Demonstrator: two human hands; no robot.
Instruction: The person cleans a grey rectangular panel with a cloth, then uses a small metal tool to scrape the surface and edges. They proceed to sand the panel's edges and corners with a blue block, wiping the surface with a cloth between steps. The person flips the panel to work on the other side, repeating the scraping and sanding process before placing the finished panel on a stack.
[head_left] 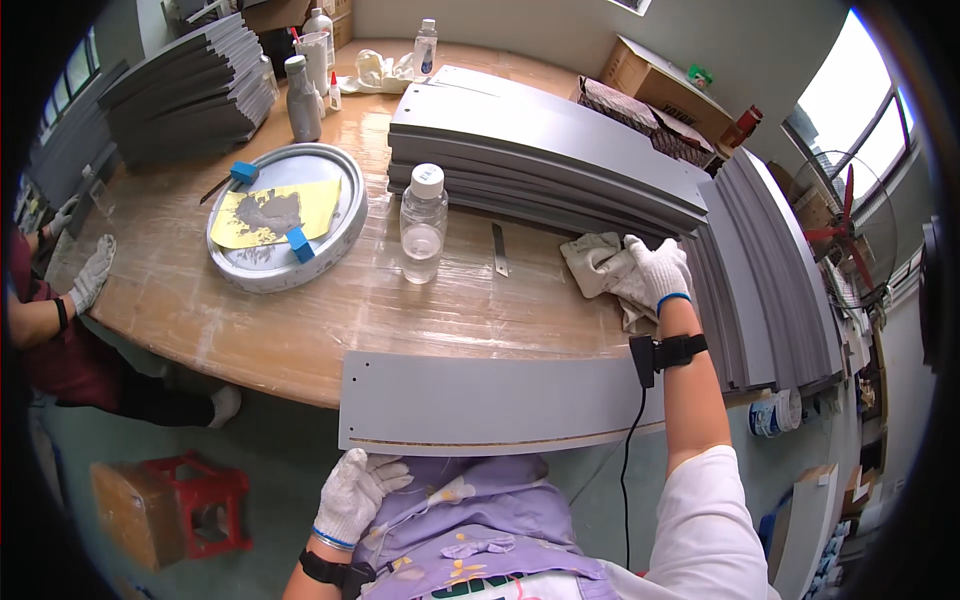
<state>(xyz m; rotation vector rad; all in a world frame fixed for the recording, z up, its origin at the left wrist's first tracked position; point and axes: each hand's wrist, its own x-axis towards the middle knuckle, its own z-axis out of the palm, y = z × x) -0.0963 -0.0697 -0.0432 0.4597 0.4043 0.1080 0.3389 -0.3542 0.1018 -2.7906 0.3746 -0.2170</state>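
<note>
A long grey panel (500, 398) lies along the table's near edge, with small holes at its left end and a brown line along its near edge. My left hand (352, 495), in a white knit glove, is just below the panel's near left corner, fingers apart and holding nothing. Out to the right, my gloved right hand (660, 270) has its fingers curled over a crumpled whitish cloth (597, 262). That cloth rests on the table beside the stacked grey panels (540, 135). A flat metal blade (500, 250) lies left of the cloth.
A clear bottle (424, 235) stands mid-table. Left of it, a round grey lid (345, 225) carries a yellow sheet with grey paste and blue blocks. More panels (190, 95) are piled at the far left and right. A co-worker's gloved hand (93, 270) touches the left edge.
</note>
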